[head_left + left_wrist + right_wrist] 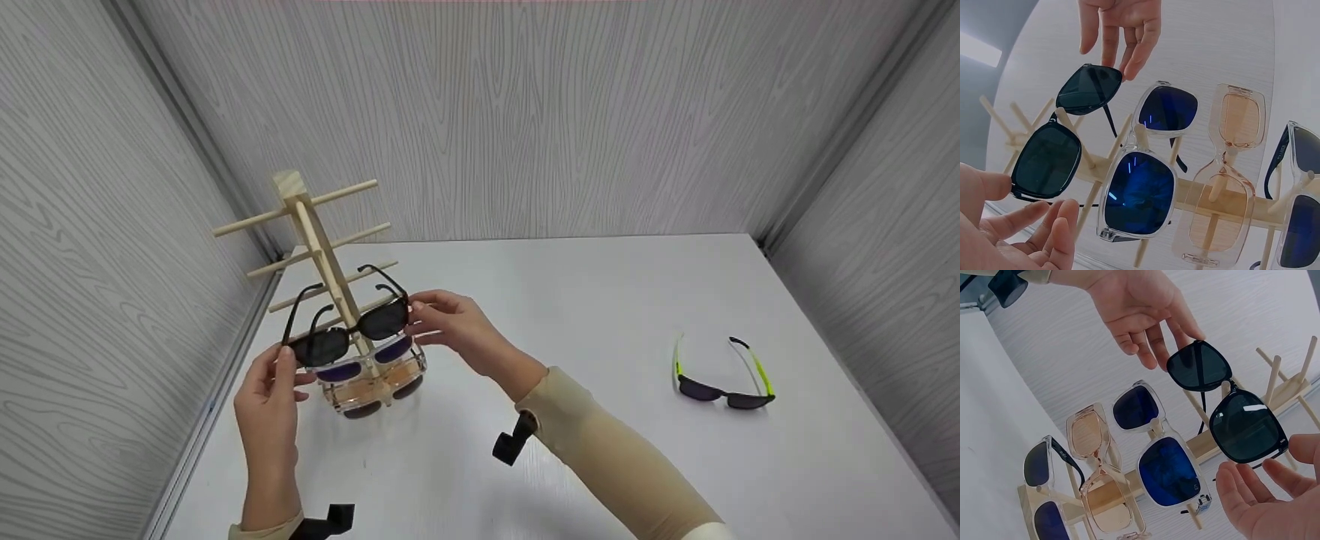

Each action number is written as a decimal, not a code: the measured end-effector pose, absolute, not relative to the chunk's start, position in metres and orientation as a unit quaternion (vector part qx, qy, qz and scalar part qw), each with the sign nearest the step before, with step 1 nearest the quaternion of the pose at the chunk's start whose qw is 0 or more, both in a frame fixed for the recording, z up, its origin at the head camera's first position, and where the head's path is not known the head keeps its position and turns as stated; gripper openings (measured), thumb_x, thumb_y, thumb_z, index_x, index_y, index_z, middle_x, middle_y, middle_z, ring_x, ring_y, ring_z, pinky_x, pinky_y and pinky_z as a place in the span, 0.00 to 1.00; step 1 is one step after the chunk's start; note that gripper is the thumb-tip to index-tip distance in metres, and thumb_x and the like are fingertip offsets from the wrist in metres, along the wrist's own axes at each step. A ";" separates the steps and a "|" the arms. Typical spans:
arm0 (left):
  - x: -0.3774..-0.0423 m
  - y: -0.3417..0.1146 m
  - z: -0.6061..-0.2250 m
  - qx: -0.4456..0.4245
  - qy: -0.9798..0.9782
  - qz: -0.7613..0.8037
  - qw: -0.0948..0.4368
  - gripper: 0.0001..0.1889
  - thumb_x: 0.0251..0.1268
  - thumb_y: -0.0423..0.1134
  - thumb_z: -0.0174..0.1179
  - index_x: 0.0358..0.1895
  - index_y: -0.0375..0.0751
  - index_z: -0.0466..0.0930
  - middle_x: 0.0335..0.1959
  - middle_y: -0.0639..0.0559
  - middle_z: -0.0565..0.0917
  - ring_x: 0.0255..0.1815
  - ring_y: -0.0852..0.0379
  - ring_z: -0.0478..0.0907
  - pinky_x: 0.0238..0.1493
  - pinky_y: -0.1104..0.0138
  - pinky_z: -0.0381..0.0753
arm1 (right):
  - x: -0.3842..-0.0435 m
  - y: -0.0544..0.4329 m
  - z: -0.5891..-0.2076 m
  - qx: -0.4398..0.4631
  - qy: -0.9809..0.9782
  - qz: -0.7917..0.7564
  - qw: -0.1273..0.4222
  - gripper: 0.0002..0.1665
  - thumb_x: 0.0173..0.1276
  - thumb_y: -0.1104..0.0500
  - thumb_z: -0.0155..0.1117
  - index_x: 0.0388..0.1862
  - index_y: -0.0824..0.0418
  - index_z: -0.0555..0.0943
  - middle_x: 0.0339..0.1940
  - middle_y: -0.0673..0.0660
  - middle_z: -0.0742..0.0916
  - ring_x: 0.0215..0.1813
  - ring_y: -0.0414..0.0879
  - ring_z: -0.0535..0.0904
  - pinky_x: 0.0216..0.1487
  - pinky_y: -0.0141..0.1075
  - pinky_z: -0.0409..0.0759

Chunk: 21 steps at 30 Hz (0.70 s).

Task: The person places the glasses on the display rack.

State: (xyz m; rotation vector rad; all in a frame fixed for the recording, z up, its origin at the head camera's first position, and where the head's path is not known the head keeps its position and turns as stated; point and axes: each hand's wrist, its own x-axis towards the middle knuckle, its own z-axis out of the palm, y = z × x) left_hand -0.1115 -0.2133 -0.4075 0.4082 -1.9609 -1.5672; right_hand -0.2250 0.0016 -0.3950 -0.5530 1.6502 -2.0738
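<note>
Black-framed sunglasses [321,347] with dark lenses are at a wooden display stand [322,251], their temples pointing back past its post. My left hand [268,401] pinches one outer corner between thumb and fingers. At the opposite corner, my right hand [466,330] grips the frame near the hinge. A peg stands at the nose bridge in both wrist views; whether it bears the sunglasses I cannot tell. Just below hang clear-framed sunglasses with blue lenses [1140,192], then a pale pink pair with orange lenses [1223,211], and a dark-lensed pair [1036,464] lowest.
Bare pegs [345,193] stick out on the stand's upper part. Sunglasses with yellow-green temples [701,390] lie on the right side of the white table [570,337]. Grey wood-grain panels [480,120] enclose the table at the back and sides.
</note>
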 end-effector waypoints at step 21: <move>-0.098 -0.207 -0.439 0.198 -0.702 -0.601 0.326 0.17 0.71 0.45 0.50 0.51 0.35 0.76 0.39 0.47 0.81 0.33 0.59 0.79 0.30 0.74 0.75 | -0.215 0.036 -0.439 -0.165 0.568 -0.770 0.238 0.19 0.69 0.56 0.57 0.52 0.68 0.75 0.42 0.61 0.83 0.45 0.53 0.82 0.50 0.44 0.77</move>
